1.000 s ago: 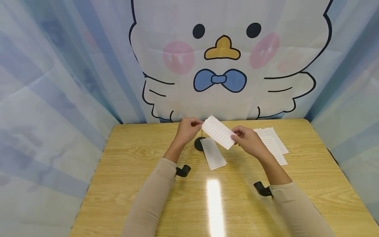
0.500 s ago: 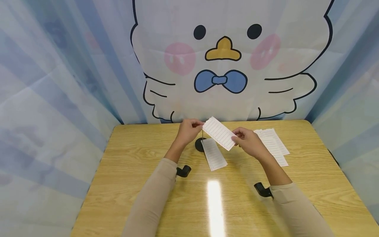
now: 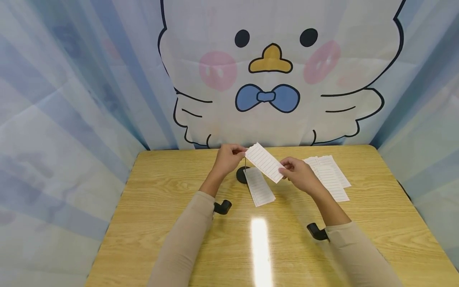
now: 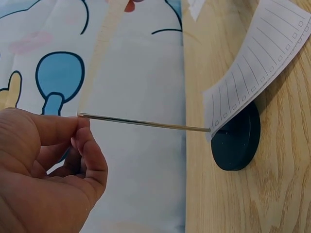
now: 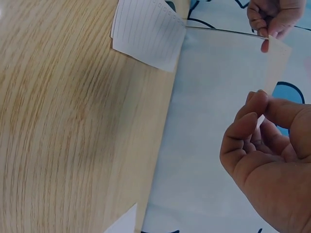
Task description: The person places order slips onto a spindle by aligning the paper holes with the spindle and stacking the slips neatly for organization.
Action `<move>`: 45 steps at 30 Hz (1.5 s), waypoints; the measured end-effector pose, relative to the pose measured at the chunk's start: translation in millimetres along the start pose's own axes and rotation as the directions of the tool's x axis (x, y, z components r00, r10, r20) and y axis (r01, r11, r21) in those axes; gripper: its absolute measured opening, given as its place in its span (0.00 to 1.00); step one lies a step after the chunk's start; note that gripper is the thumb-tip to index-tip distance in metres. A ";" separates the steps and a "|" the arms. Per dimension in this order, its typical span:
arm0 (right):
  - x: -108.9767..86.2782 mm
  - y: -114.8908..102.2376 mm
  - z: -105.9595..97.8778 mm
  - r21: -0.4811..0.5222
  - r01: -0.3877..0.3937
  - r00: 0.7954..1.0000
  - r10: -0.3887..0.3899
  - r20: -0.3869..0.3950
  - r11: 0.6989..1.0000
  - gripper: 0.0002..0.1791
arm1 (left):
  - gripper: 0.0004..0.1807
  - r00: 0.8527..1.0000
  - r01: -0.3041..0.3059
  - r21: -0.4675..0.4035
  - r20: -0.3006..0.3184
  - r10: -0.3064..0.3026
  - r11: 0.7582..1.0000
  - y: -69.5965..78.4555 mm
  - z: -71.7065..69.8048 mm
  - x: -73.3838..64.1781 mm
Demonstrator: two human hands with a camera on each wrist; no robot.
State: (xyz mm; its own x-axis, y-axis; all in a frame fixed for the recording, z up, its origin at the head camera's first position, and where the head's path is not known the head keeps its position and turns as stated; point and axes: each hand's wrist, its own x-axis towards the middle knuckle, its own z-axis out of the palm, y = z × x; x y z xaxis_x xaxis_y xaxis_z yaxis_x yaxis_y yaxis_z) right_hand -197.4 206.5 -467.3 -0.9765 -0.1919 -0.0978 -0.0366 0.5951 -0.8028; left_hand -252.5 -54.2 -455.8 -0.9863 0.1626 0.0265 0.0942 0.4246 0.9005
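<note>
A receipt spike stands on the table, its thin metal rod [image 4: 146,123] rising from a round black base [image 4: 237,148]. Lined paper slips [image 3: 259,187] are pierced on the rod low down, by the base. My left hand [image 3: 228,157] pinches the left corner of another lined paper slip [image 3: 264,162] right at the rod's tip. At that slip's lower right end, my right hand [image 3: 301,173] pinches it between thumb and fingers. The slip is held up, tilted, above the pierced ones. Whether the tip passes through its corner is hidden by my left fingers.
More lined slips [image 3: 329,175] lie overlapping on the wooden table [image 3: 172,183], just beyond my right hand. A printed cartoon curtain [image 3: 272,123] hangs at the table's back edge. Black wrist mounts [image 3: 222,207] stick out from both forearms.
My right hand has shifted slightly left and down along the slip's end. My left hand stays at the rod's tip, pinching the corner.
</note>
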 end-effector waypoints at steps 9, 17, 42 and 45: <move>0.8 5.7 6.6 0.005 0.010 1.000 -0.010 -0.004 1.000 0.13 | 0.08 1.000 0.012 0.002 0.000 -0.012 1.000 2.3 0.5 -0.2; 1.3 6.2 10.2 0.014 0.011 1.000 -0.011 0.012 1.000 0.13 | 0.08 1.000 0.027 0.001 0.010 -0.027 1.000 2.4 0.0 -0.7; 4.2 8.1 20.8 -0.012 -0.008 1.000 0.008 0.026 1.000 0.13 | 0.09 0.999 0.044 0.007 0.028 -0.044 0.999 4.1 -1.2 1.5; 4.3 9.4 23.1 -0.016 -0.011 1.000 0.011 0.025 1.000 0.13 | 0.09 0.998 0.043 0.015 0.034 -0.044 0.999 2.2 -0.8 1.0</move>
State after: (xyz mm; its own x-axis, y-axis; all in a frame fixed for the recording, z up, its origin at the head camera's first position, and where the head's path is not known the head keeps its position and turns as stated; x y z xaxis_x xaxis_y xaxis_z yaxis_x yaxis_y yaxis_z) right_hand -196.9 193.2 -488.9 -0.9712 -0.2048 -0.1216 -0.0293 0.6096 -0.7922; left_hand -253.4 -53.9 -453.5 -0.9844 0.1740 -0.0275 0.0537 0.4447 0.8941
